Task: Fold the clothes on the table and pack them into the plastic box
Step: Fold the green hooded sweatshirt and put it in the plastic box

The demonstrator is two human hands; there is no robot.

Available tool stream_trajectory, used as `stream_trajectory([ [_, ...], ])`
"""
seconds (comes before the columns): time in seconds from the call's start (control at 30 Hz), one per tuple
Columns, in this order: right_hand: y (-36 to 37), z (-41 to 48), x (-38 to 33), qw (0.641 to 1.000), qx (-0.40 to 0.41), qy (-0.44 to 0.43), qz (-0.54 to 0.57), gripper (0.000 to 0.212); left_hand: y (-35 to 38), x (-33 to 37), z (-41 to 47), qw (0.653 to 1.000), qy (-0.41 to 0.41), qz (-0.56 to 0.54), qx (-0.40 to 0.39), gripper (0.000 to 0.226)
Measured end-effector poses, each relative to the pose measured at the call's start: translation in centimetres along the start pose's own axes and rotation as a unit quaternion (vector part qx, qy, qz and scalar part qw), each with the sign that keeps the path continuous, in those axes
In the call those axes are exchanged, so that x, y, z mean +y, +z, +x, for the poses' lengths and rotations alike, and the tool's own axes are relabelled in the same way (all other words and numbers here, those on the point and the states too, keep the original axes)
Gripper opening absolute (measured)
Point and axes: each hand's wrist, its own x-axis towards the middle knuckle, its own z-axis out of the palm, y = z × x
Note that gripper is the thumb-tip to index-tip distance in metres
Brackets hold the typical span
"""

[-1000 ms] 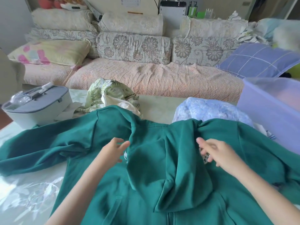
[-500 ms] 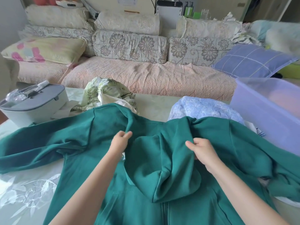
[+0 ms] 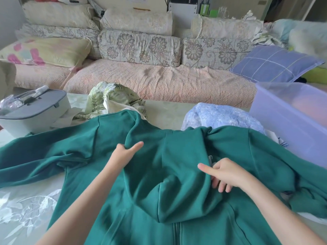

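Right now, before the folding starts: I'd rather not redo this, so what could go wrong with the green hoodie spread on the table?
The green zip-up hoodie lies partly over the pale blue patterned garment on the person's right, so folding may drag that along or leave a lump. The sleeve on that side is bunched beside the translucent purple plastic box and would likely fold in crooked unless it is straightened first.

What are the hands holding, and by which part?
The green hoodie: left hand grips the left edge of its hood, right hand the right edge.
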Motion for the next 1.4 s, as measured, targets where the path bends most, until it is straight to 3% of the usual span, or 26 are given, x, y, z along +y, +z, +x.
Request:
stream_trajectory([
  [0.1, 1.7, -0.9, 0.0, 0.999, -0.031, 0.005, 0.007, 0.064, 0.0, -0.6, -2.0, 0.993, -0.027, 0.106, -0.042, 0.049],
  [0.17, 3.1, -0.9, 0.0, 0.999, -0.021, -0.017, 0.037, 0.056, -0.3, 0.0, -2.7, 0.991, -0.036, 0.114, -0.062, 0.039],
  [0.23, 4.1, -0.7, -0.2, 0.989, -0.018, -0.048, 0.138, 0.041, -0.5, 0.6, -3.0, 0.994, -0.049, 0.009, -0.097, 0.036],
  [0.27, 4.3, -0.6, -0.4, 0.966, -0.036, -0.055, 0.250, 0.034, -0.6, 0.8, -3.0, 0.986, -0.060, -0.087, -0.126, 0.035],
  [0.3, 4.3, -0.7, -0.6, 0.918, -0.066, -0.065, 0.385, 0.030, -0.6, 1.0, -3.2, 0.966, -0.080, -0.191, -0.156, 0.034],
  [0.33, 3.8, -0.9, -0.9, 0.846, -0.096, -0.080, 0.518, 0.032, -0.8, 1.1, -3.5, 0.942, -0.097, -0.271, -0.171, 0.033],
  [0.4, 2.5, -1.8, -1.1, 0.708, -0.129, -0.102, 0.687, 0.039, -1.0, 1.3, -3.5, 0.918, -0.099, -0.348, -0.161, 0.030],
  [0.43, 2.0, -2.2, -1.0, 0.668, -0.141, -0.108, 0.722, 0.041, -1.0, 1.2, -3.3, 0.920, -0.082, -0.356, -0.145, 0.032],
  [0.47, 1.8, -2.5, -0.8, 0.666, -0.149, -0.101, 0.724, 0.040, -0.9, 1.0, -3.2, 0.934, -0.059, -0.332, -0.118, 0.036],
  [0.5, 2.0, -2.7, -0.5, 0.707, -0.143, -0.080, 0.688, 0.037, -0.9, 0.8, -3.2, 0.955, -0.041, -0.279, -0.086, 0.044],
  [0.57, 3.2, -2.8, 0.7, 0.885, -0.058, -0.033, 0.461, 0.030, -0.7, 0.1, -3.8, 0.994, -0.017, -0.097, -0.051, 0.060],
  [0.6, 3.6, -2.6, 1.3, 0.950, 0.027, -0.027, 0.308, 0.028, -0.5, -0.5, -4.2, 0.999, -0.011, 0.006, -0.052, 0.062],
  [0.63, 3.7, -2.4, 1.7, 0.974, 0.103, -0.040, 0.200, 0.030, -0.3, -1.1, -4.6, 0.994, -0.002, 0.087, -0.065, 0.059],
  [0.7, 3.4, -2.4, 1.7, 0.971, 0.139, -0.052, 0.185, 0.036, -0.3, -2.0, -5.1, 0.986, 0.002, 0.125, -0.111, 0.046],
  [0.8, 3.5, -2.6, 1.2, 0.967, 0.038, -0.044, 0.247, 0.043, -0.6, -1.8, -6.1, 0.984, -0.002, 0.104, -0.142, 0.039],
  [0.9, 3.6, -2.7, 1.6, 0.928, -0.017, -0.037, 0.371, 0.047, 0.0, -1.6, -6.5, 0.987, 0.021, 0.132, -0.087, 0.035],
  [0.97, 3.5, -3.0, 2.0, 0.922, -0.018, -0.042, 0.386, 0.051, 0.5, -2.2, -6.4, 0.987, 0.042, 0.152, -0.045, 0.040],
  [1.07, 4.0, -3.1, 2.6, 0.991, 0.049, -0.038, 0.119, 0.065, 1.0, -3.3, -6.4, 0.964, 0.066, 0.257, -0.032, 0.063],
  [1.1, 4.2, -2.8, 2.9, 0.995, 0.087, -0.045, 0.037, 0.072, 1.0, -3.4, -6.5, 0.955, 0.088, 0.283, -0.010, 0.064],
  [1.13, 4.0, -2.3, 2.9, 0.991, 0.120, -0.056, 0.016, 0.072, 0.9, -3.2, -6.2, 0.951, 0.111, 0.288, 0.017, 0.060],
  [1.23, 1.6, -0.1, 2.2, 0.974, 0.193, -0.071, 0.097, 0.057, 0.2, -1.6, -4.1, 0.953, 0.140, 0.256, 0.074, 0.047],
  [1.33, -1.0, 3.0, 0.8, 0.959, 0.263, -0.073, 0.079, 0.044, -0.4, 0.2, -1.3, 0.968, 0.133, 0.198, 0.073, 0.047],
  [1.4, -2.1, 5.0, -0.5, 0.950, 0.301, -0.065, 0.045, 0.039, -0.3, 1.8, 0.1, 0.975, 0.134, 0.165, 0.063, 0.031],
])
